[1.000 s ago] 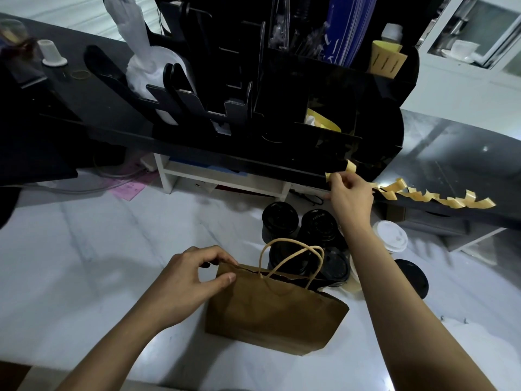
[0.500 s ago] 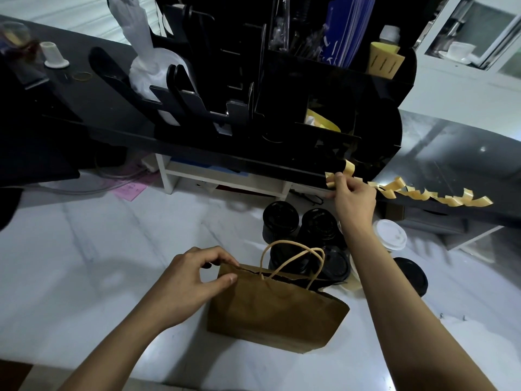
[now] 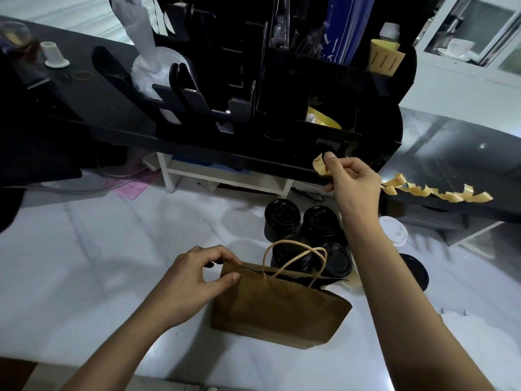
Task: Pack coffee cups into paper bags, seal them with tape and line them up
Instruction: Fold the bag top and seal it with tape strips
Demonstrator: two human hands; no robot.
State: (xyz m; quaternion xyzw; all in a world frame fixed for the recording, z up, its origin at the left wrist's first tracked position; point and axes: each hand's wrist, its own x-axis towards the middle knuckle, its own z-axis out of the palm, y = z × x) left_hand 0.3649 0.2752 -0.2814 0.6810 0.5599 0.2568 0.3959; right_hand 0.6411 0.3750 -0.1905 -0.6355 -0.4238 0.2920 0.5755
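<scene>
Bench: white marble-look top, dim light, paper bag and coffee cups near the middle.
Shelf: dark raised ledge behind the bench, carries a black organizer with slots holding blue sheets, a white plastic bag and a yellow sleeve.
Paper bag: brown, upright but slumped, mouth nearly closed, twisted paper handles standing up above the rim.
Left hand: fingers and thumb pinch the bag's top edge at its left corner, holding the mouth together.
Right hand: raised at the shelf edge, thumb and forefinger pinch one tape piece, yellow and curled; other fingers loosely curled.
Tape strips: row of pre-cut yellow pieces stuck along the shelf's front edge, right of the right hand, free ends curling up.
Coffee cups: cluster with black lids standing on the bench just behind the bag, partly hidden by the handles and right forearm; four lids show, possibly more behind the arm.
White lid cup: right of the forearm, beside the cluster.
Black lid: on the bench at the far right of the group; cannot tell if it sits on a cup.
Bag contents: not visible through the closed mouth.
White rack: low, under the shelf, behind the cups.
</scene>
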